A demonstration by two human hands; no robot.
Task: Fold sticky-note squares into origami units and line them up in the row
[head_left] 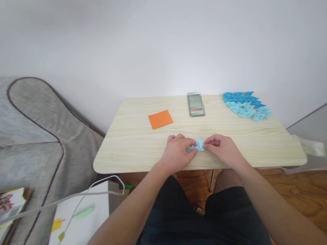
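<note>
A small light blue folded paper (200, 144) lies between my two hands near the table's front edge, its peak pointing away from me. My left hand (180, 152) pinches its left end between thumb and fingers. On the other side, the thumb and fingertips of my right hand (222, 148) close on the right end. Part of the paper is covered by my fingers. Beyond my left hand rests a flat orange paper (160, 119). Light blue folded paper pieces (243, 109) and darker blue ones (239, 97) are heaped at the back right.
The wooden-top table (136, 141) stands against a white wall. A blurred-out, phone-like device (196, 104) lies at its back middle. To the left are a grey sofa (72, 137), a white box (83, 223) and a pale cable (71, 196) running across it.
</note>
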